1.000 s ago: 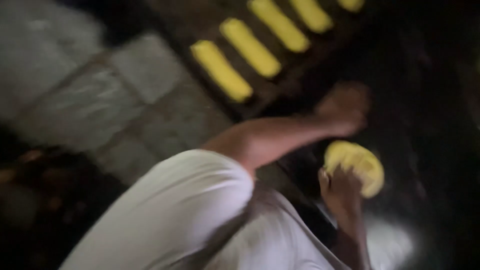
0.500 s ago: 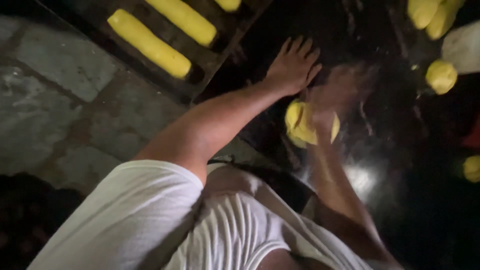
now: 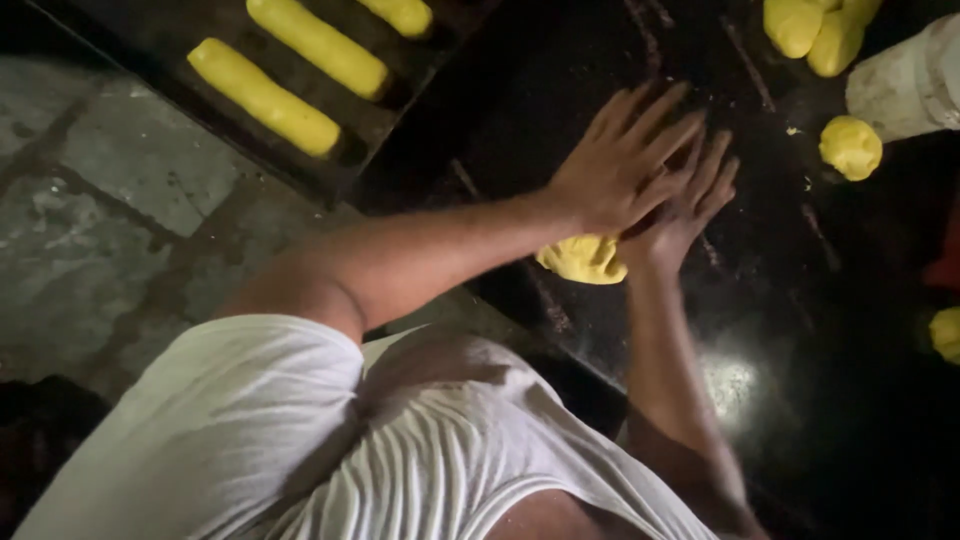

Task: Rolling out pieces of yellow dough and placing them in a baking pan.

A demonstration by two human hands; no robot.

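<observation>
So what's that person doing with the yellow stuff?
The person is pressing a lump of yellow dough onto a dark worktop. The left hand lies flat over the right hand, both bearing down on it. Long yellow dough logs sit in a dark tray to the left, and more dough balls wait on the worktop.

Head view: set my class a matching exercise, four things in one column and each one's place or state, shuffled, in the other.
Things:
1. left hand
2. dough lump
3. dough logs
4. small dough ball

Places or states:
A. lying in the dark tray, upper left
B. spread flat, laid over the right hand
C. alone, upper right, beside the white container
D. pressed under the hands

Pairs: 1-B, 2-D, 3-A, 4-C
</observation>
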